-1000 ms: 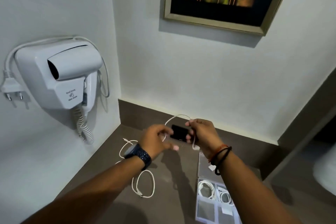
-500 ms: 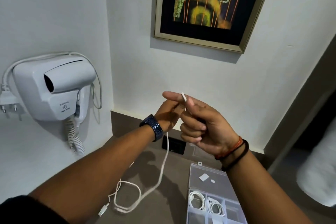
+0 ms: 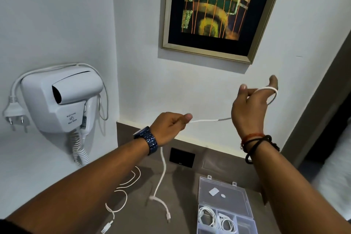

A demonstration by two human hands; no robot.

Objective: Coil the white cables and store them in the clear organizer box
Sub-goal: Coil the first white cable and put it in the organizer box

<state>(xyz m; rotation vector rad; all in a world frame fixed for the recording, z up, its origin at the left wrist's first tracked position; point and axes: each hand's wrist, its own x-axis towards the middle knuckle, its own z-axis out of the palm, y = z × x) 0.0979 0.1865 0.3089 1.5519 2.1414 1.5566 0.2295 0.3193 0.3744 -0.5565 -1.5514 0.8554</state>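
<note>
A white cable (image 3: 205, 120) stretches between my two raised hands. My right hand (image 3: 252, 104) is held high at the right with the cable looped around its thumb and fingers. My left hand (image 3: 169, 126) pinches the cable lower, and the rest hangs down to the brown counter, ending in a plug. A second white cable (image 3: 123, 192) lies loose on the counter at the left. The clear organizer box (image 3: 245, 220) stands open at the lower right, with two coiled white cables (image 3: 207, 216) in its compartments.
A white wall-mounted hair dryer (image 3: 62, 100) with a curly cord and hanging plug is on the left wall. A framed painting (image 3: 214, 11) hangs above. A black socket plate (image 3: 182, 157) sits at the counter's back. The box's lid (image 3: 222, 194) lies open behind the compartments.
My hands have moved apart: the right rose to the right with the cable looped on it, the left dropped and slid along the cable. The hanging end lifted off the counter.
</note>
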